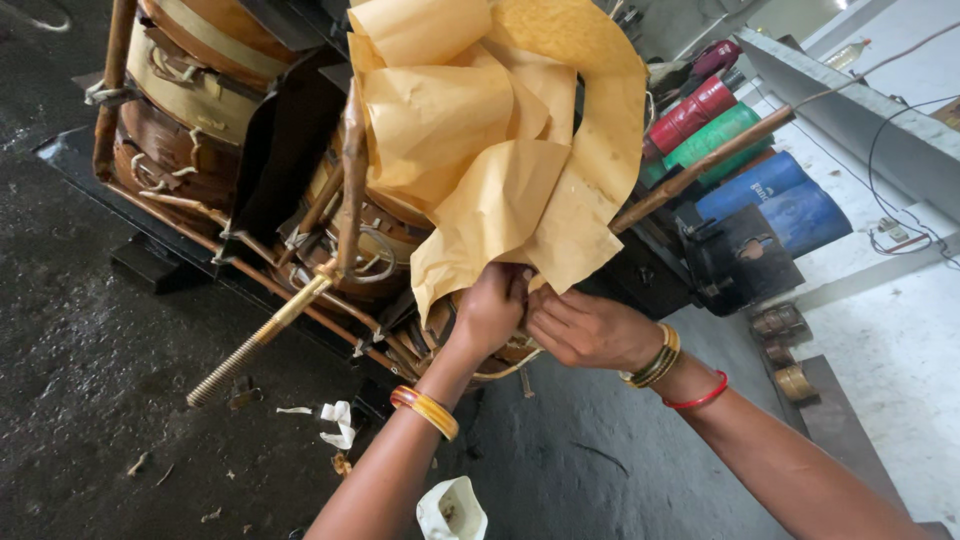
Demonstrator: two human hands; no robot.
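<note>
Both hands met at the lower edge of the crumpled tan paper sheets [490,150] draped over a wound coil [375,240]. The left hand [490,310] had its fingers [515,285] curled shut on the paper's bottom fold; the right hand [585,328] pinched narrowly just beside them, whether on paper or a lead I could not tell. Above the fingers the sheets bunched loosely. Left of them a threaded rod [250,345] jutted out. A hard tug would likely tear the thin paper, or knuckles might scrape the copper leads [330,200].

Dark floor [90,330] bears wound coil assembly [200,110]; white scraps [338,422] lie near.
</note>
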